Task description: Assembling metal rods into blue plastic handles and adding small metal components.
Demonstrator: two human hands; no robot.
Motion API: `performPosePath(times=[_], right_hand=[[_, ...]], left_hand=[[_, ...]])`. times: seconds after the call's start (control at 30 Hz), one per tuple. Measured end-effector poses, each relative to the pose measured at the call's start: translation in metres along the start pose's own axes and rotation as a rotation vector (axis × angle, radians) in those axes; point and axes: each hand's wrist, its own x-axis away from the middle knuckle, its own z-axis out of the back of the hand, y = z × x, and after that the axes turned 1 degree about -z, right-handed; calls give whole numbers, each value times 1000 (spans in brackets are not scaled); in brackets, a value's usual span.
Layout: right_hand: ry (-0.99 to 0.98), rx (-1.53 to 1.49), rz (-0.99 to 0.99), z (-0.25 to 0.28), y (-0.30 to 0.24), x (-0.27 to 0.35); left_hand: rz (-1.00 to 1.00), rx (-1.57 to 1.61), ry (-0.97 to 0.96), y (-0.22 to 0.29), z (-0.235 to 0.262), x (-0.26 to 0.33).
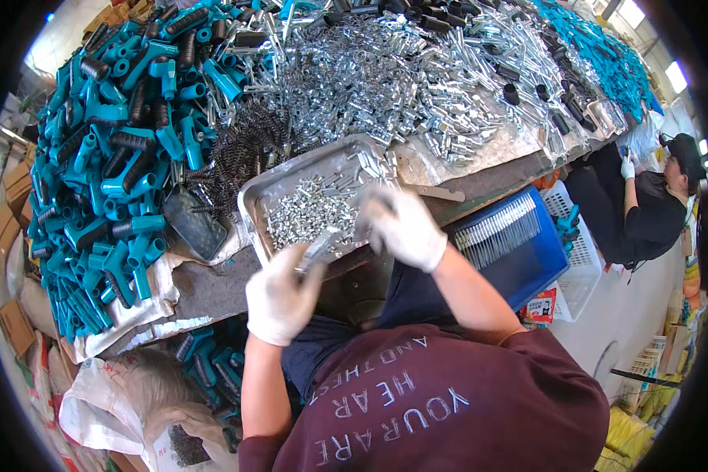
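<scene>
In white gloves, both of my hands are over the near side of a metal tray [248, 219]. My left hand [279, 303] is closed round a shiny metal fitting [319, 245] that sticks up past the fingers. Farther right, my right hand [409, 230] is bent over the tray's right part, its fingertips smeared by motion; whether it holds anything I cannot make out. Small silvery metal parts [305, 211] lie heaped in the tray, with longer metal pieces [376, 167] at its far right corner.
Teal handles with black grips [130, 141] are piled on the left. Dark springs [252, 141] and heaped metal fittings [370, 71] lie beyond the tray. A blue bin [539, 271] of metal rods stands to my right. Another person [645, 197] sits at the far right.
</scene>
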Motion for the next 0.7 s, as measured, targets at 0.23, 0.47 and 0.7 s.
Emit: performPosePath(times=[0.23, 0.47, 0.7], right_hand=[[453, 1005, 83, 18, 6, -91], [556, 881, 457, 35, -18, -121], [570, 759, 437, 51, -51, -136]], left_hand=[[407, 416, 418, -98, -20, 10], [593, 740, 359, -97, -17, 11], [561, 630, 378, -97, -20, 7]])
